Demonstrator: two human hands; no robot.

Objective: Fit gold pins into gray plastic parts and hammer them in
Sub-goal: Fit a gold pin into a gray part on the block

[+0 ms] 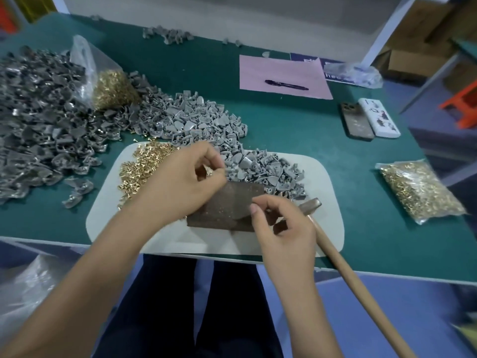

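Pinching small gold pins (207, 171), the left hand (180, 182) works beside the curled, seemingly empty right hand (281, 223), with the heaped light-gray plastic parts (206, 117) still unpinned.

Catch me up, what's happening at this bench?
A person is fitting gold pins into gray plastic parts over a white board. The left hand pinches something small and gold-tinted; the right hand holds a small piece over the brown block. The hammer lies untouched beside it.
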